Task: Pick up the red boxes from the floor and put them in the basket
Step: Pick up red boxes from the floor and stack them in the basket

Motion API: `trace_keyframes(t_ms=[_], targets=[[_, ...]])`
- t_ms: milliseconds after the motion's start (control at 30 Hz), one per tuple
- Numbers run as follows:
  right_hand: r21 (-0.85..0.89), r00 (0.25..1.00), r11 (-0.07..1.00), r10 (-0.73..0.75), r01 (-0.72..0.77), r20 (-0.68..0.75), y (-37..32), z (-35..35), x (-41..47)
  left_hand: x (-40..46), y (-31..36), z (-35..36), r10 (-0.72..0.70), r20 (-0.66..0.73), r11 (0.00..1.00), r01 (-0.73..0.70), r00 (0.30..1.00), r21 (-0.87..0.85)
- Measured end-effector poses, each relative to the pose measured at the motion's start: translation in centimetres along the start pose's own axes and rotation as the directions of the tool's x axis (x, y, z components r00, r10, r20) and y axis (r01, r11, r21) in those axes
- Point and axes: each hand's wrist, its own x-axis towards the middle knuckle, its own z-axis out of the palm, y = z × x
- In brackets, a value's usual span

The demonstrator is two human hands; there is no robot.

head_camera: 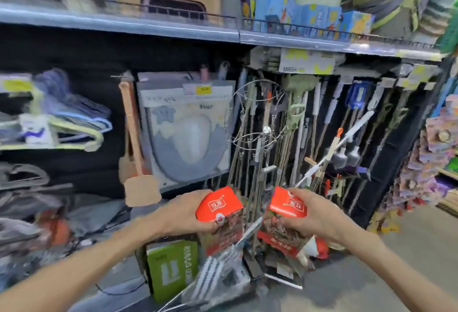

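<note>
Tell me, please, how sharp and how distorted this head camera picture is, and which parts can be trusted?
In the head view, the left red box in the left hand and the right red box in the right hand are fairly sharp; the hangers at left are smeared; the shelf edge bows from wide-angle distortion; lighting is even, without hard glare.

Two red boxes are held upright, side by side but apart, at lower centre: one red box [219,215] left, the other red box [285,220] right, white-labelled tops tilted toward the camera.
</note>
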Motion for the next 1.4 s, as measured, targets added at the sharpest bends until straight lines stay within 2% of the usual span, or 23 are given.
trace_keyframes(t_ms=[133,267,433,567,733,933,1200,1400], targets=[[-0.006,0.977,0.978,-0.208,0.208,0.046,-7.3,1.3,4.0,-8.4,-3.0,-4.1,-0.206,-0.069,0.978,0.208,0.976,0.010],[0.019,0.914,0.917,-0.398,0.398,0.083,-16.6,3.8,6.4,-18.3,-5.3,-7.9,-0.394,-0.194,0.911,0.410,0.899,0.051],[0.073,0.789,0.800,-0.600,0.596,0.137,-30.8,7.5,6.8,-32.2,-8.0,-12.0,-0.606,-0.311,0.762,0.646,0.732,0.035],[0.076,0.661,0.680,-0.729,0.729,0.179,-43.8,10.9,5.4,-44.0,-9.7,-15.3,-0.705,-0.370,0.666,0.745,0.605,-0.049],[0.201,0.500,0.529,-0.847,0.824,0.180,-60.3,15.6,1.8,-58.7,-11.6,-19.8,-0.746,-0.486,0.545,0.837,0.456,-0.050],[0.284,0.301,0.354,-0.929,0.891,0.213,-78.9,21.4,-3.6,-75.4,-13.7,-24.3,-0.792,-0.548,0.377,0.921,0.268,-0.095],[0.348,0.059,0.139,-0.972,0.927,0.229,-101.6,29.5,-8.7,-92.9,-19.2,-28.8,-0.817,-0.576,0.164,0.962,0.008,-0.219],[0.370,-0.115,-0.024,-0.968,0.929,0.225,-119.0,36.5,-10.9,-104.2,-24.8,-32.8,-0.793,-0.595,0.035,0.965,-0.133,-0.261]])
